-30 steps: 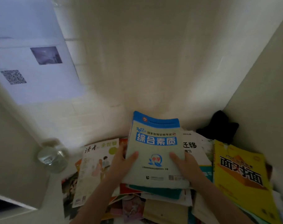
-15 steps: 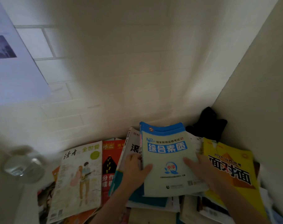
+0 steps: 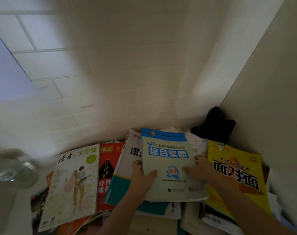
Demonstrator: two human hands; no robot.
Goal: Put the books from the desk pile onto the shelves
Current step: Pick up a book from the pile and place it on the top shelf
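Note:
A pale green book with a blue top band (image 3: 168,160) lies on top of the desk pile, in the lower middle of the head view. My left hand (image 3: 142,178) grips its left edge, thumb on the cover. My right hand (image 3: 200,168) holds its right edge, fingers spread over the cover. Under it lie a white and teal book (image 3: 125,168), a red book (image 3: 106,173) and a magazine with two drawn figures (image 3: 74,184). A yellow book (image 3: 236,173) lies to the right. No shelf is in view.
A clear glass jar (image 3: 15,170) stands at the left, blurred. A black cloth lump (image 3: 215,126) sits in the back right corner. A white tiled wall (image 3: 110,73) rises behind the pile and a plain panel (image 3: 269,99) closes the right side.
The view has swung right and up, so the wall poster left the frame. The book shifted right over the pile with both hands still on it, and more of the books beneath now shows.

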